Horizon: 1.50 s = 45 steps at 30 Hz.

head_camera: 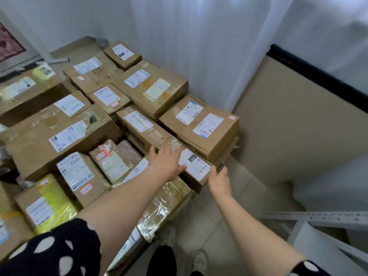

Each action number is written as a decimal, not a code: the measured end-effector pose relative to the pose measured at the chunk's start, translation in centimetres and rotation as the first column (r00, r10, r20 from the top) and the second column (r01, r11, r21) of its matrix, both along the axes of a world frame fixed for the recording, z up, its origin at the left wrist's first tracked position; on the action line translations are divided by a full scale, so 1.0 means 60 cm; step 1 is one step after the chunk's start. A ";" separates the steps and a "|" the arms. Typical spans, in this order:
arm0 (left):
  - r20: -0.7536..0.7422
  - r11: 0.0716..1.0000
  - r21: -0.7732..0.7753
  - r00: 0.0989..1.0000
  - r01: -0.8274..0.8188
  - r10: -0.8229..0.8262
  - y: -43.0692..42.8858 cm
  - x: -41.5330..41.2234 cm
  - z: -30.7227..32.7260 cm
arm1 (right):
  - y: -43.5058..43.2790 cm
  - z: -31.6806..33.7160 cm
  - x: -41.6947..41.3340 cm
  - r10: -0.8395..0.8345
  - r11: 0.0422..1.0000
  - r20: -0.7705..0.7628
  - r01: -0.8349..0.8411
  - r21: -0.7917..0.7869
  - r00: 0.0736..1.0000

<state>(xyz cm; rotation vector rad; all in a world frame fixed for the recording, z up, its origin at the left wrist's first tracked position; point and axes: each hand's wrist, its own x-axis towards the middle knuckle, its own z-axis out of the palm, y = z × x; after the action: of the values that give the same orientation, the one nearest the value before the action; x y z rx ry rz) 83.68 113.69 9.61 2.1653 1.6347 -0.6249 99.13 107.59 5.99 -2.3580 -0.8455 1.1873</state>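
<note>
A small brown cardboard parcel (196, 168) with a white label marked "010" lies at the near right edge of a pile of parcels. My left hand (166, 162) lies flat on its top left part, fingers straight and spread. My right hand (219, 181) is at the parcel's right near corner, fingers reaching to its edge; whether they grip it is not clear. Both forearms stretch out from black sleeves with white dots.
Many taped cardboard parcels (65, 140) with shipping labels cover the floor to the left and behind. A stacked pair of flat boxes (211, 128) sits just behind the parcel. A white curtain (199, 46), a beige board (294, 126), a metal rack (318, 218) and tiled floor (201, 220) lie to the right.
</note>
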 end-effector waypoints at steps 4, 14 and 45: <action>0.024 0.997 0.058 0.998 0.051 -0.052 -0.025 0.000 0.075 | -0.032 0.091 0.001 0.080 0.992 0.117 -0.091 0.091 0.990; 0.163 0.899 0.251 0.900 0.359 -0.405 -0.135 -0.039 0.247 | -0.211 0.301 -0.038 0.090 0.983 0.669 -0.175 0.062 0.738; 0.154 0.469 0.460 0.453 0.754 -0.878 -0.799 -0.437 0.444 | -0.965 0.483 -0.606 -0.231 0.961 0.797 0.258 0.099 0.558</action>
<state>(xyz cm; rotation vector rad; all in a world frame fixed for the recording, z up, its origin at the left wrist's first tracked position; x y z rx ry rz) 57.43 65.74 36.23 3.0738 0.3483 -0.0979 62.76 49.68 34.94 -2.9165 -0.6754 -0.0756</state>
